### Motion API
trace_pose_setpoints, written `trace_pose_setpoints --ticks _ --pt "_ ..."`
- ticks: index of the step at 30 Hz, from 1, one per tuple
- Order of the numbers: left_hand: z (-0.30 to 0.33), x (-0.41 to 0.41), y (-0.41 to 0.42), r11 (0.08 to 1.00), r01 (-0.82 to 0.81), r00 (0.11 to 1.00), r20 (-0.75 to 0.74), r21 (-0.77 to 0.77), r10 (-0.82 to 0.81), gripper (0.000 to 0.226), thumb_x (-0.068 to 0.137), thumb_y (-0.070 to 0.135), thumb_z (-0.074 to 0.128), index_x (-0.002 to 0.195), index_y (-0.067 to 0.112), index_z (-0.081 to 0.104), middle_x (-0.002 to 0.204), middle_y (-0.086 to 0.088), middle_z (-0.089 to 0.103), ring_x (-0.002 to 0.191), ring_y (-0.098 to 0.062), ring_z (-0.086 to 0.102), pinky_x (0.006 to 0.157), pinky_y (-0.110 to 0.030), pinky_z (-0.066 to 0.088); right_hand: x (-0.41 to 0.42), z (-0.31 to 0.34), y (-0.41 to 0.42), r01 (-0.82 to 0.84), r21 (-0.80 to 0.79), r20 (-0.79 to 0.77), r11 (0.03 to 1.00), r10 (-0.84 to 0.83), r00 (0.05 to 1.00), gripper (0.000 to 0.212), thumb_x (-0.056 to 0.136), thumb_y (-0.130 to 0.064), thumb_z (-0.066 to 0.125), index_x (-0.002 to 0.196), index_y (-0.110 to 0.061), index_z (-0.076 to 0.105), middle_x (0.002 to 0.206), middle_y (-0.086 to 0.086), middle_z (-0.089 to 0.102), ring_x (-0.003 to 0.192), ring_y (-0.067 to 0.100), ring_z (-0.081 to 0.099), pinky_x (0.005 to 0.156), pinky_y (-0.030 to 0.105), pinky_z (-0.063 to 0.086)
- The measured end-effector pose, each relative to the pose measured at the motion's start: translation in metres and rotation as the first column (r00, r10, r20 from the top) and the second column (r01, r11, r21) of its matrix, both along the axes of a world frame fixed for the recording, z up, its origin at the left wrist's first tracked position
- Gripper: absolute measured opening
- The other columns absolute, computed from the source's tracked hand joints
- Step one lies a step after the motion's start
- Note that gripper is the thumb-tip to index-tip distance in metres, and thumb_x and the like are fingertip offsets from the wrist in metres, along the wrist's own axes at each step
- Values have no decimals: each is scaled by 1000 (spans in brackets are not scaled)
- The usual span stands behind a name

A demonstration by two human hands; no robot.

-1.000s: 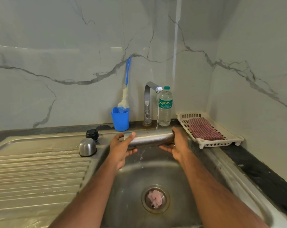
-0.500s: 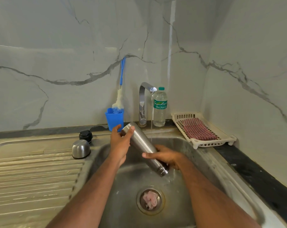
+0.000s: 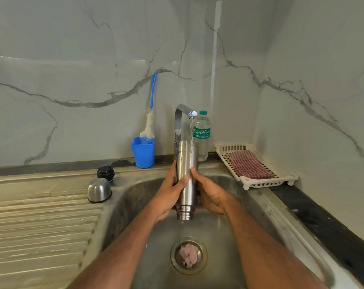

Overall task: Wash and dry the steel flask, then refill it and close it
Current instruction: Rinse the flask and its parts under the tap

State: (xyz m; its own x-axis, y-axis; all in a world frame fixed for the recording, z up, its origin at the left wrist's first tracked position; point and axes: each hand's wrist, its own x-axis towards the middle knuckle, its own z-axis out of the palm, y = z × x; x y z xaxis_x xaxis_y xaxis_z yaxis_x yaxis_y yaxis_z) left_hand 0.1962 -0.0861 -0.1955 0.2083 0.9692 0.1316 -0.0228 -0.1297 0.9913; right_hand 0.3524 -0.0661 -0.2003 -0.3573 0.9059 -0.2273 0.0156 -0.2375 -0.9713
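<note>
From where I watch, taking the sink (image 3: 266, 207) as my landmark: left of its basin lies the ribbed draining surface (image 3: 37, 230), cut off by the picture's left edge. At the basin's left rim sits a domed steel cap (image 3: 99, 190), and just behind it a black stopper (image 3: 105, 173). Behind the sink's back rim stands a blue cup (image 3: 143, 153) holding a bottle brush (image 3: 149, 124), its blue handle leaning on the marble wall.

Over the middle of the basin I see the steel flask (image 3: 186, 170) held upside down, threaded mouth pointing at the drain, base up under the tap (image 3: 182, 119). A thin stream from the tap lands on the base. My left hand (image 3: 168, 197) has its fingers (image 3: 178, 182) curled round the flask's left side; my right hand (image 3: 211, 195) has its fingers wrapped round the right side, thumb across the front. The flask hides the tap's lower stem, and I cannot tell whether anything drains from the mouth.

In the basin's drain strainer (image 3: 188, 255) lies a pinkish lump I cannot identify.

Behind the sink, right of the tap, stands a clear plastic water bottle (image 3: 201, 136) with a green label, partly behind the flask. Right of the basin a white slotted tray (image 3: 258, 182) holds a folded red checked cloth (image 3: 250, 164).
</note>
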Motion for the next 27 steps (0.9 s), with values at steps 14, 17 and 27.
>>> trace_pose_setpoints --ticks 14,17,27 --pt "-13 -27 9 907 -182 719 -578 379 386 88 65 29 93 140 27 47 124 10 58 105 -10 59 85 -27 53 -31 17 10 500 141 -160 854 -479 863 57 90 -42 74 134 -22 45 122 -1 64 100 9 60 81 37 54" --pt "-8 -38 10 986 -123 896 -414 108 157 84 64 30 94 138 25 55 126 5 66 107 -13 65 93 -31 55 -29 22 10 470 54 -259 881 -442 859 53 91 -47 70 134 -27 47 121 -2 63 103 15 62 82 40 55" --pt "-11 -47 2 990 49 956 -281 -136 -86 82 64 27 92 137 26 54 124 -3 68 114 -23 66 99 -48 55 -33 20 4 367 161 -280 916 -314 907 44 89 -38 74 128 -28 56 121 5 66 111 26 65 89 44 57"
